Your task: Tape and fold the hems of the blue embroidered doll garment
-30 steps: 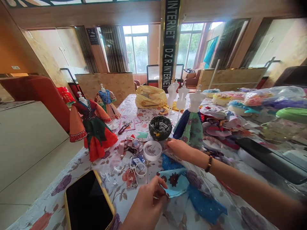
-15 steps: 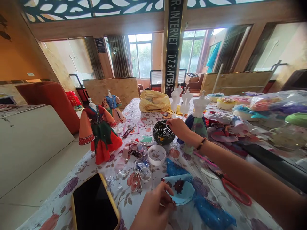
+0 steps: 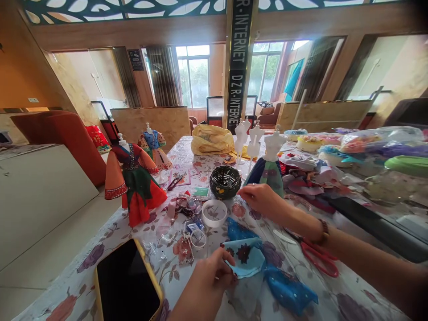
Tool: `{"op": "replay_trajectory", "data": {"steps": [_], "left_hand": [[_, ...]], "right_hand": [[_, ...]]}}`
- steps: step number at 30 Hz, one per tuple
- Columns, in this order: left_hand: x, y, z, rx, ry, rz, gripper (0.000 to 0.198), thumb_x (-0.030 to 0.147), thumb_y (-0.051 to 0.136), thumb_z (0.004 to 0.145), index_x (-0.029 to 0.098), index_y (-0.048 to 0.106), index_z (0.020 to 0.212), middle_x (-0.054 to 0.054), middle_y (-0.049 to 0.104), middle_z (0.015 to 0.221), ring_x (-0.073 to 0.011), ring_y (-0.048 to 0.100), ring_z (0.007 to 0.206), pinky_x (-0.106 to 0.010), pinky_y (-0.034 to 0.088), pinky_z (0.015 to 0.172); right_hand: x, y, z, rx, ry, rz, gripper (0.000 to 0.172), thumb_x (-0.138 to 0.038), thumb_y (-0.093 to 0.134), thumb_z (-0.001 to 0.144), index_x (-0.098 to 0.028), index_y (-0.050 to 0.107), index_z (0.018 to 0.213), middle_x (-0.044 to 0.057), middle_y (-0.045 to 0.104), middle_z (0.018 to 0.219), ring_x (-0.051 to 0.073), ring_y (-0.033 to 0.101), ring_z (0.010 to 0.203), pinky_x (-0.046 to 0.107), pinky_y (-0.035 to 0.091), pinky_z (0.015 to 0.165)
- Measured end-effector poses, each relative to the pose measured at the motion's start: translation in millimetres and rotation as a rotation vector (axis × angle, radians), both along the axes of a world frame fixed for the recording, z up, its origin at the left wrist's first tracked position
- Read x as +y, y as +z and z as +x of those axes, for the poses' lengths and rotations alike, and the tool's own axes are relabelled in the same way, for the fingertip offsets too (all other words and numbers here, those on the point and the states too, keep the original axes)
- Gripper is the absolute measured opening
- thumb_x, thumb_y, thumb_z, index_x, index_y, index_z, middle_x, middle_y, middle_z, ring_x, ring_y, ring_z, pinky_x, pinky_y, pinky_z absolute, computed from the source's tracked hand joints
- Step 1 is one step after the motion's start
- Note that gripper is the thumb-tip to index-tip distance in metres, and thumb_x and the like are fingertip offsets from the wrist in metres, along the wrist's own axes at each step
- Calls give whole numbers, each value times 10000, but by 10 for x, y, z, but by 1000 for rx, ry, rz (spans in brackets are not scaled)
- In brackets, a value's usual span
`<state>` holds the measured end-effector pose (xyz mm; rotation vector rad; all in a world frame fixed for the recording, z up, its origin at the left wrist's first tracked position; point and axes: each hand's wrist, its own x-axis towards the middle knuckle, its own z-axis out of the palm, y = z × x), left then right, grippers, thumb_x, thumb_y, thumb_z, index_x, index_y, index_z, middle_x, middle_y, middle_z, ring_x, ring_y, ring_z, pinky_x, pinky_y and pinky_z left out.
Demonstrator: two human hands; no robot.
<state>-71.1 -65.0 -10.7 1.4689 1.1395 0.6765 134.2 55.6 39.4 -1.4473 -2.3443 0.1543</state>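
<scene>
My left hand is closed at the left edge of a light blue fabric piece with dark red star shapes. Sheer blue fabric lies at its right side. My right hand has its fingertips pinched together just right of the black woven basket; anything between them is too small to make out. Below the basket stands a round white container with small dark items inside. Red-handled scissors lie beneath my right forearm.
A yellow-cased phone lies front left. Dressed doll forms stand at the left, white mannequins behind the basket. Ribbons and beads lie mid-table. Fabric and bagged items crowd the right, near a long black object.
My right hand has moved back from the basket's right rim toward me, down beside the basket. My left hand stays at the fabric's edge. The whole view has shifted slightly.
</scene>
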Motion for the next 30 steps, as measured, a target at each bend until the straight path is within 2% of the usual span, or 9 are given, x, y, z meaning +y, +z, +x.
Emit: {"op": "replay_trajectory", "data": {"steps": [3, 6, 9, 12, 15, 19, 21, 25, 30], "left_hand": [[7, 1, 2, -2, 19, -12, 133, 107, 464, 726, 191, 526, 809, 23, 593, 643, -152, 565, 670, -261, 417, 641], [18, 43, 14, 67, 9, -4, 101, 127, 480, 739, 189, 528, 803, 33, 573, 605, -142, 540, 627, -238, 382, 594], [29, 76, 31, 122, 5, -17, 44, 192, 528, 754, 185, 517, 796, 41, 546, 558, -129, 490, 562, -222, 329, 527], [44, 49, 34, 115, 38, -46, 132, 295, 563, 763, 184, 511, 811, 35, 554, 556, -126, 479, 545, -217, 305, 501], [74, -39, 17, 99, 86, -59, 208, 378, 574, 763, 182, 520, 807, 43, 534, 528, -119, 460, 514, -217, 299, 495], [123, -180, -5, 13, 150, -69, 252, 416, 614, 740, 182, 565, 822, 57, 496, 515, -124, 472, 520, -226, 359, 515], [137, -220, 6, -39, 178, -76, 245, 389, 644, 716, 174, 593, 823, 41, 536, 572, -124, 502, 548, -230, 390, 538], [141, -208, 80, -98, 235, -100, 276, 328, 719, 623, 147, 661, 824, -14, 631, 748, -128, 561, 608, -234, 416, 571], [145, -161, 211, -172, 220, -208, 458, 375, 749, 600, 130, 669, 978, -18, 653, 701, -155, 605, 621, -263, 453, 614]], "right_hand": [[-325, -193, 149, -29, 18, -90, 242, -129, 477, 890, -178, 710, 845, 46, 724, 767, 170, 651, 699, 252, 441, 645], [-552, -389, 281, -53, 5, -196, 157, -185, 559, 843, -163, 707, 796, 44, 692, 641, 168, 606, 575, 246, 379, 538], [-697, -510, 359, -46, -17, -282, 275, -305, 580, 845, -157, 674, 633, 48, 641, 571, 160, 540, 517, 254, 313, 493], [-786, -536, 366, 15, -9, -361, 337, -377, 557, 854, -167, 654, 610, 17, 596, 570, 134, 487, 526, 245, 302, 502], [-836, -527, 328, 90, 0, -443, 347, -389, 551, 846, -170, 628, 589, -28, 517, 524, 103, 419, 496, 228, 275, 477], [-879, -534, 281, 180, -10, -492, 256, -328, 585, 801, -163, 611, 607, -42, 481, 547, 96, 409, 519, 221, 272, 491], [-902, -535, 278, 218, -15, -491, 223, -304, 579, 793, -164, 595, 621, -41, 477, 572, 102, 417, 551, 224, 273, 510], [-938, -529, 326, 304, -29, -517, 217, -296, 555, 801, -171, 534, 624, -48, 441, 581, 104, 398, 563, 227, 257, 503], [-932, -576, 467, 426, -48, -575, 174, -253, 534, 804, -179, 498, 651, -57, 437, 577, 98, 398, 548, 217, 275, 492]]}}
